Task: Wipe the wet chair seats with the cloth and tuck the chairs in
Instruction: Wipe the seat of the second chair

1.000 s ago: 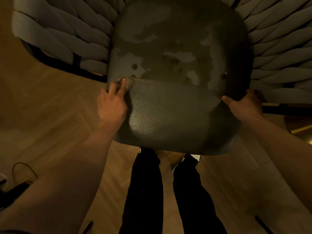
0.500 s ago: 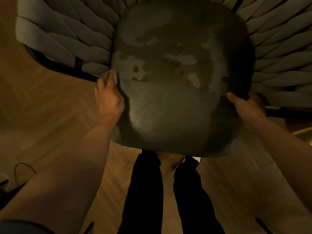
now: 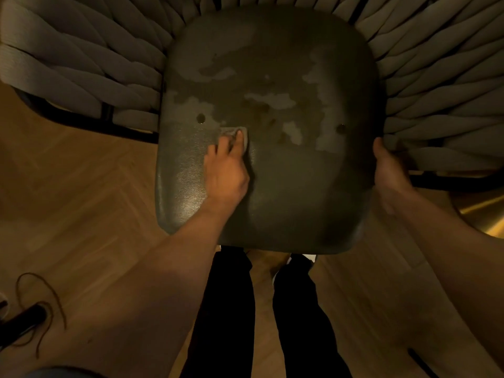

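So, left of the seat's centre, the left hand [image 3: 226, 170] presses a small grey cloth [image 3: 236, 135] flat under straight fingers onto the dark textured chair seat [image 3: 272, 186], right at the wet patches' edge. At the seat's right rim, the right hand [image 3: 390, 170] grips it, probably steadying the chair.

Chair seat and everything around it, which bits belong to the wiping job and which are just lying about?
Job: chair seat; cloth under left hand; right hand on seat edge.
Lying about: cord and dark object on floor.

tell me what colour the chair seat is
Dark olive-grey seat, with paler patches; head view shows it.
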Demonstrator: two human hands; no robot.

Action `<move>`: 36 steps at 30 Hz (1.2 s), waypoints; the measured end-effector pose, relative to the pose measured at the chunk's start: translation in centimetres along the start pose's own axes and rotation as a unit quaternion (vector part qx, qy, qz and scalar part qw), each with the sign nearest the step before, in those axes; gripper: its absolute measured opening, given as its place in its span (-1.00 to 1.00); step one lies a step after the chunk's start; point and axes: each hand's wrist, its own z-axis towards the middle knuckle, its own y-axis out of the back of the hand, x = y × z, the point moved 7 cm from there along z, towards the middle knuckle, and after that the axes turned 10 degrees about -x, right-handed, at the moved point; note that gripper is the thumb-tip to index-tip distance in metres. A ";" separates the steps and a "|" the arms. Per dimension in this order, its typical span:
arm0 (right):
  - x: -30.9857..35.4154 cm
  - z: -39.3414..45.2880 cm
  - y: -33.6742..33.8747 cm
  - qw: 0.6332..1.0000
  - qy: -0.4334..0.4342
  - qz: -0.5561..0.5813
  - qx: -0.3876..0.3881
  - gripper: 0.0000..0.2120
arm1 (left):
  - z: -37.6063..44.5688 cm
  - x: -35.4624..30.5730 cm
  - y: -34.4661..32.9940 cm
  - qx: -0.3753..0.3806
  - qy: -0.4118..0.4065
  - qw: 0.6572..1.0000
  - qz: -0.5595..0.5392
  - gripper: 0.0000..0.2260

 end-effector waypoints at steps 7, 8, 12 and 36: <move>-2.4 2.6 -0.1 0.993 -0.041 0.101 0.043 0.31 | -0.6 -8.2 -1.8 0.024 -0.060 0.998 -0.009 -0.44; -1.8 1.5 0.1 0.992 -0.043 0.107 0.043 0.36 | -0.8 -9.7 -2.1 0.031 -0.067 0.997 -0.013 -0.44; -0.5 0.3 -0.2 0.993 -0.011 0.087 0.079 0.46 | -1.5 -15.5 -3.6 0.067 -0.100 0.992 -0.020 -0.39; 4.7 -0.6 -0.7 0.975 0.122 -0.175 -0.058 -0.31 | -0.1 -11.9 -3.0 0.061 -0.162 0.982 0.077 -0.44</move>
